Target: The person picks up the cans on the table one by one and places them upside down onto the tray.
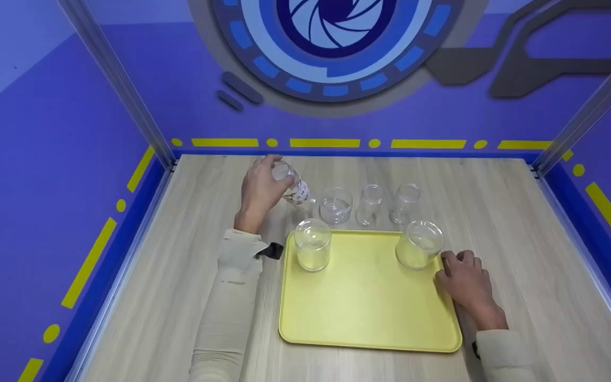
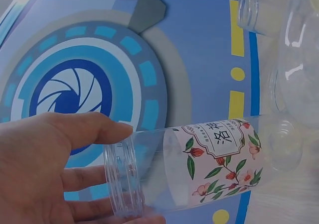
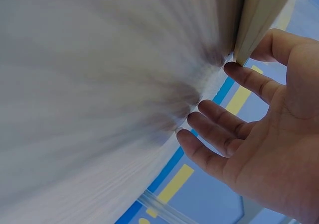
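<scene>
My left hand (image 1: 263, 185) grips a clear jar (image 2: 154, 164) by its ribbed end, thumb on one side and fingers on the other. A label with pink flowers and green leaves wraps the jar, which is tilted, its labelled part toward the row of glasses. At the right edge of the yellow tray (image 1: 369, 307) is my right hand (image 1: 467, 281). In the right wrist view its thumb and index finger pinch the tray's rim (image 3: 256, 22), while the other fingertips touch the tabletop.
Two wide clear glasses stand on the tray, one at its back left (image 1: 313, 252) and one at its back right (image 1: 419, 249). Behind the tray stand a short wide glass (image 1: 335, 207) and two slim glasses, the left (image 1: 371, 204) and right (image 1: 405, 204). Blue walls (image 1: 337, 124) enclose the wooden table.
</scene>
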`<state>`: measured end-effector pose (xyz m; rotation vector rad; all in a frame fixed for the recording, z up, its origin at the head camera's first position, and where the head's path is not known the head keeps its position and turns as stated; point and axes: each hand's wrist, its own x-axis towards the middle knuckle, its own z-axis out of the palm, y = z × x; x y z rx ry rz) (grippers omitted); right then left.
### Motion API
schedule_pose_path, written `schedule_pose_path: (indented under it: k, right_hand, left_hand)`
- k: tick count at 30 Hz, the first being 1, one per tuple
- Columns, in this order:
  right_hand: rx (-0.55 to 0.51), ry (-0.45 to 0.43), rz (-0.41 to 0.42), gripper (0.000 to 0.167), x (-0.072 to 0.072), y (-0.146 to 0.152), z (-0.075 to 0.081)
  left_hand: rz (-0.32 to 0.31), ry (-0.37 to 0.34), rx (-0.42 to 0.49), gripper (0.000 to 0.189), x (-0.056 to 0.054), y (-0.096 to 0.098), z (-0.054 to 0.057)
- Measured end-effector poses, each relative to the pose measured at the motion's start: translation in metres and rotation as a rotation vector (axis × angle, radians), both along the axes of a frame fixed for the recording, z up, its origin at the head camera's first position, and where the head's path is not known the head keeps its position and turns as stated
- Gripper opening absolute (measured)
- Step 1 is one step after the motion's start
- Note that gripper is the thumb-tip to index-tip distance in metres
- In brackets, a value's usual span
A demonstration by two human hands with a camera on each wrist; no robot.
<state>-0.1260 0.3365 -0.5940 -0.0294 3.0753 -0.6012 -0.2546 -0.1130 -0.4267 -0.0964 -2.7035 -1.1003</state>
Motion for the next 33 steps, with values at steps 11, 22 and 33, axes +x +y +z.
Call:
schedule_pose_path:
  k: [11,22,33]
  right_hand:
    - [-0.013,0.014,0.005,0.046,0.001,0.000,0.000]
    - [-0.014,-0.004,0.001,0.047,-0.001,0.000,0.003]
    - [-0.011,-0.011,0.004,0.046,-0.001,0.001,0.002]
  left_hand:
    - [0.010,0.048,0.177,0.051,0.007,-0.005,-0.005]
    - [0.025,0.060,0.348,0.050,0.017,-0.004,-0.005]
    - [0.009,0.042,0.489,0.048,0.029,-0.003,-0.013]
